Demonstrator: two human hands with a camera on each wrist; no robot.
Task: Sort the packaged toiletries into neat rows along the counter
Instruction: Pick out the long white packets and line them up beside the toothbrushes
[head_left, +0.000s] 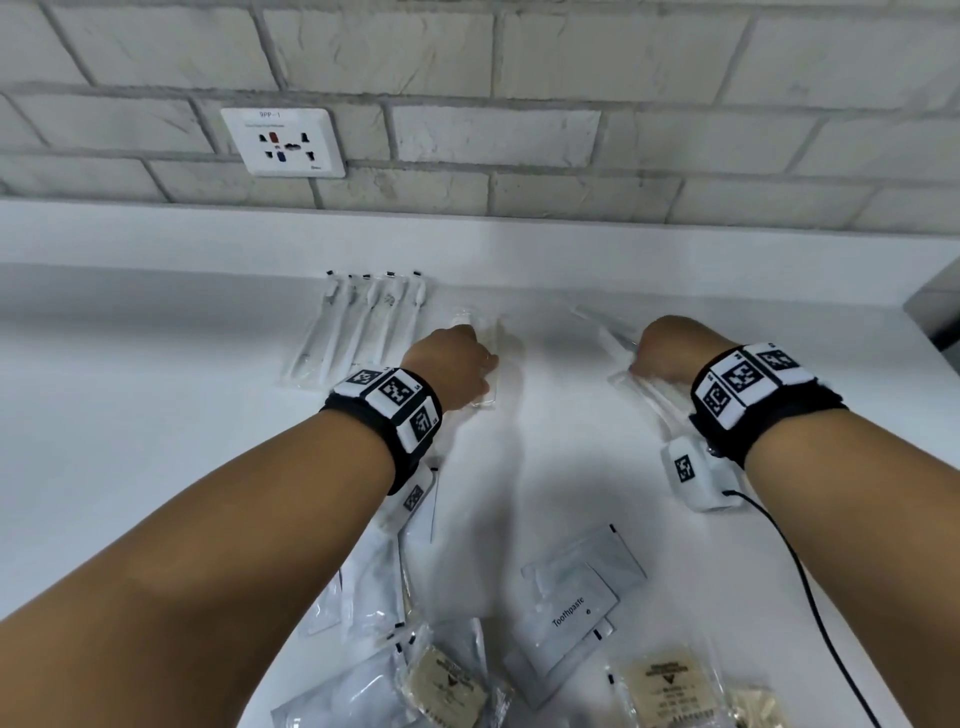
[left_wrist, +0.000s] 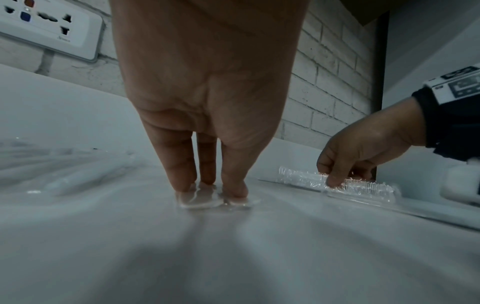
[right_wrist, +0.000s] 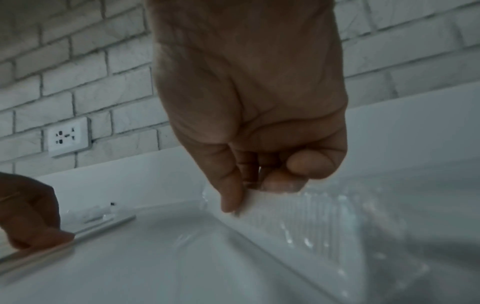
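On the white counter (head_left: 156, 415) my left hand (head_left: 467, 358) presses straight fingertips (left_wrist: 182, 183) down on a flat clear packet (head_left: 491, 387), just right of a row of wrapped toothbrushes (head_left: 358, 322). What that packet holds cannot be made out. Further right, my right hand (head_left: 654, 361) has curled fingers and pinches the edge of a clear packet with a ridged white comb (right_wrist: 306, 218) inside; that comb packet (left_wrist: 369, 190) lies on the counter. A loose pile of packets sits at the front: toothpaste sachets (head_left: 571, 608) and beige soap packets (head_left: 670, 680).
A white brick wall with a socket plate (head_left: 283, 141) runs behind the counter's raised back ledge. A grey edge (head_left: 935, 306) bounds the counter at the far right. A black cable (head_left: 810, 587) trails from my right wrist unit.
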